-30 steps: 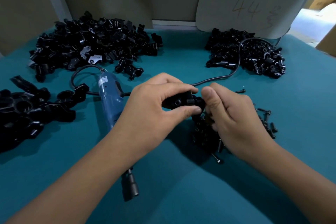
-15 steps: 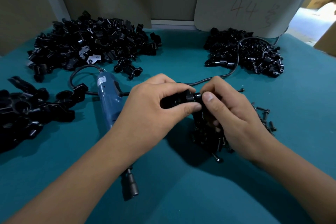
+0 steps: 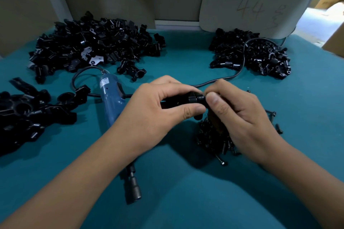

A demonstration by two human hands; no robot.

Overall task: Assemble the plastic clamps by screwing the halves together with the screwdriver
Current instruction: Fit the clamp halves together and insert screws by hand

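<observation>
Clamp (image 3: 188, 100) gripped by left hand (image 3: 158, 109), right hand (image 3: 236, 113) pinching its end.
Screwdriver (image 3: 111, 102) lies on table (image 3: 186, 191) beside loose screws (image 3: 214, 139).

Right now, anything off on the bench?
Mostly routine. The screwdriver lies idle under the left forearm while both hands hold a clamp. Its cord is draped across the right-hand parts pile, where it could snag pieces.

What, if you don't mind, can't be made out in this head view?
- Clamp: mostly covered by the left hand and right hand; whether a screw is seated is hidden.
- Screwdriver: its middle is behind the left forearm.
- Screws: partly under the right hand.
</observation>
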